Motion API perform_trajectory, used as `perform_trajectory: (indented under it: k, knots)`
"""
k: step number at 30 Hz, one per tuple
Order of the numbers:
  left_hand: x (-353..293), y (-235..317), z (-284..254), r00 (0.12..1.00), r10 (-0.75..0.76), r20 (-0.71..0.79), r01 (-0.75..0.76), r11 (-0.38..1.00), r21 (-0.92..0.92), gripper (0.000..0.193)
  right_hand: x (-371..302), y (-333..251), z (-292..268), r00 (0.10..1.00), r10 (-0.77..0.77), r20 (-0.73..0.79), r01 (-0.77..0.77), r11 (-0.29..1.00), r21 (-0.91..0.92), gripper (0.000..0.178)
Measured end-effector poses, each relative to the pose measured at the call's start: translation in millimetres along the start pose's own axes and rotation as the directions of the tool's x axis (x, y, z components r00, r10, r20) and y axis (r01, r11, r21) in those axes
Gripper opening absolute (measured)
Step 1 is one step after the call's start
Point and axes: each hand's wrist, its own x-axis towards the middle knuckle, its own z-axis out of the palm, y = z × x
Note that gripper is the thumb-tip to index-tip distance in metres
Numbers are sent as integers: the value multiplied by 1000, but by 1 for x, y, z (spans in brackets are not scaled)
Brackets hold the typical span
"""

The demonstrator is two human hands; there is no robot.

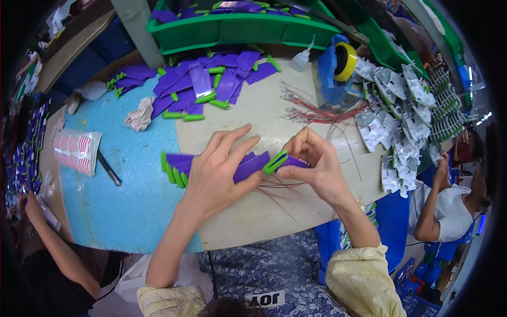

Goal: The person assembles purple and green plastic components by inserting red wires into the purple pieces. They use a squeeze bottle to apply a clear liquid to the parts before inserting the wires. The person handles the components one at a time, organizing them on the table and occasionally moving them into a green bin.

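Note:
My right hand point(319, 169) pinches a flat purple piece with a green end point(274, 162) between thumb and fingers, above the pale part of the table. My left hand point(217, 171) lies with its fingers spread over a row of overlapping purple pieces point(248, 166). The green ends point(174, 173) of that row stick out to the left of this hand. Its thumb points toward the piece in my right hand; whether they touch I cannot tell. Thin red wires point(274, 186) run across the table just below my hands.
Purple pieces with green ends point(227, 82) lie heaped under a green bin point(243, 31). A red wire bundle point(322, 113), yellow tape roll point(346, 62), small bottle point(302, 59) and silvery parts point(401, 116) sit right. A black pen point(108, 168) lies left. Other people sit on both sides.

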Motion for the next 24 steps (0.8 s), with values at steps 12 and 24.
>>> perform_trajectory:
  k: [12, 24]
  knots:
    - [-25, 60, 20, 917, -385, -106, 298, 837, -458, 19, -26, 2, -5, 986, -39, -160, 4, 977, -213, 21]
    - [-30, 71, 15, 629, -676, 385, 602, 110, -791, 13, -68, -38, -16, 951, -303, -63, 162, 659, -734, 12]
